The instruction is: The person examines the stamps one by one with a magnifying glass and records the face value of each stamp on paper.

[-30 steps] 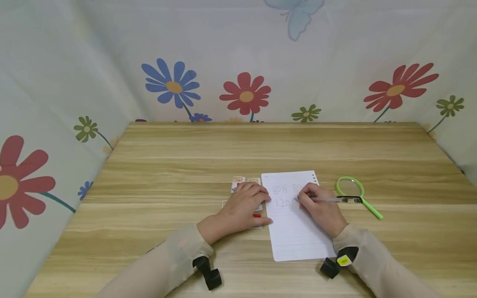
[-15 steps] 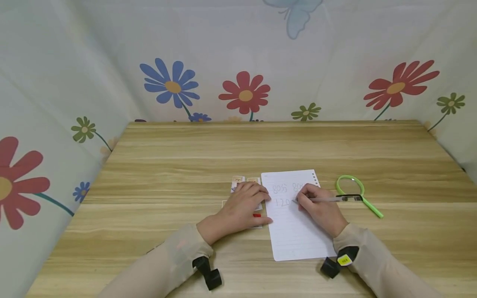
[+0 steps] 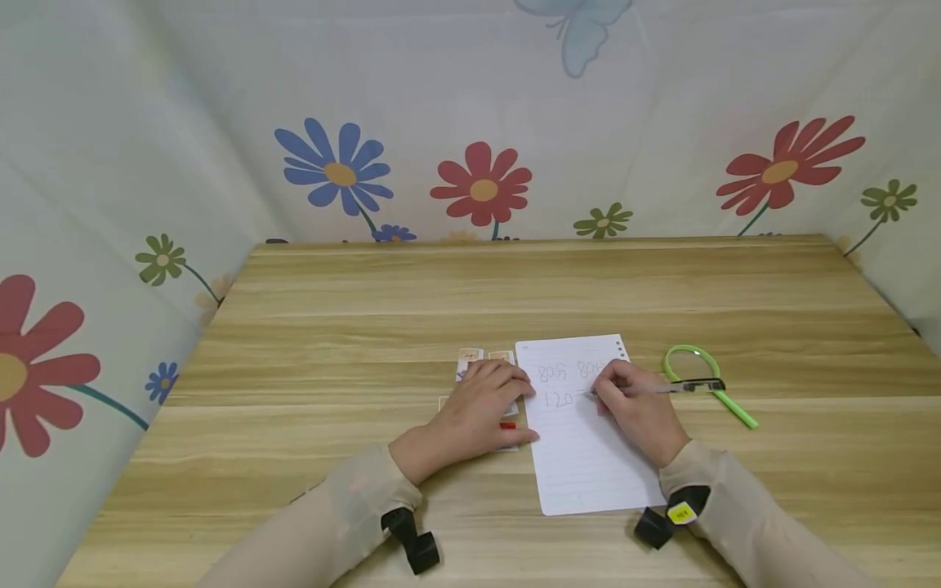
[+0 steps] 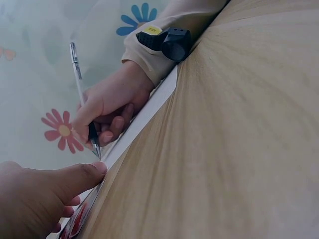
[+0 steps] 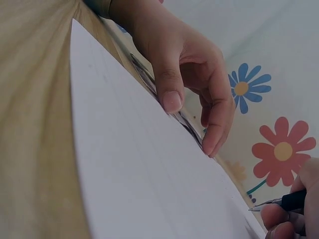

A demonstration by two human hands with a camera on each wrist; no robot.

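Observation:
A lined white sheet of paper lies on the table with handwritten characters near its top, "120" in the second line. My right hand pinches a pen, its tip at the paper just right of "120". In the left wrist view the pen leans upright with a dark grip and clear barrel. My left hand lies spread over several small picture cards, hiding most of them. Its thumb and fingertips rest at the sheet's left edge, as the right wrist view also shows.
A green magnifying glass lies on the wooden table, right of the paper and partly behind the pen's end. A flower-printed cloth hangs round the back and sides.
The pen tip dipped slightly left, then moved a little right, and short marks now show after "120". The right hand shifted slightly with it. The left hand stayed in place.

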